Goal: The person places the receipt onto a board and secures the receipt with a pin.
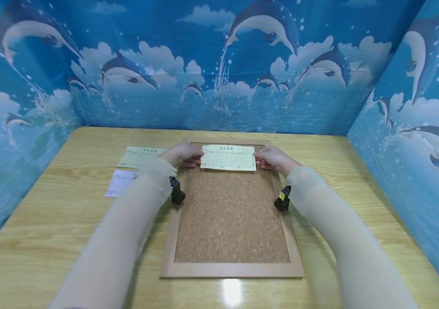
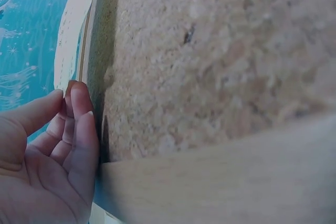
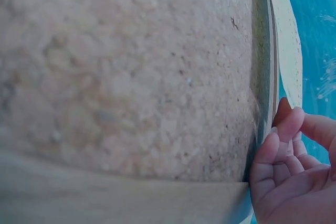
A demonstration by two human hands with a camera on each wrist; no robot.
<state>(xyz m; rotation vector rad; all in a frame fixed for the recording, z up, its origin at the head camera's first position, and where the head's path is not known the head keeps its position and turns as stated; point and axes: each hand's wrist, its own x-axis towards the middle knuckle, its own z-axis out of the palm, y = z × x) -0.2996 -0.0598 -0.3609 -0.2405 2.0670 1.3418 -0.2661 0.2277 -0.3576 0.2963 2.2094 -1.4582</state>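
Note:
A pale green printed form (image 1: 228, 158) is stretched between both hands over the top end of a wood-framed cork board (image 1: 232, 219). My left hand (image 1: 186, 154) pinches its left edge between thumb and fingers. On the other side my right hand (image 1: 274, 159) pinches the right edge. The paper casts a shadow on the cork below it. In the left wrist view the left hand (image 2: 55, 150) has its fingertips at the sheet's corner, close over the cork. The right wrist view likewise shows the right hand (image 3: 294, 166) at the opposite corner, beside the frame.
Left of the board, another green form (image 1: 139, 157) lies on the wooden table (image 1: 49, 231), with a white slip (image 1: 120, 183) just below it, partly hidden by the left sleeve. Blue dolphin-print curtains (image 1: 211, 64) stand behind the table and along both sides.

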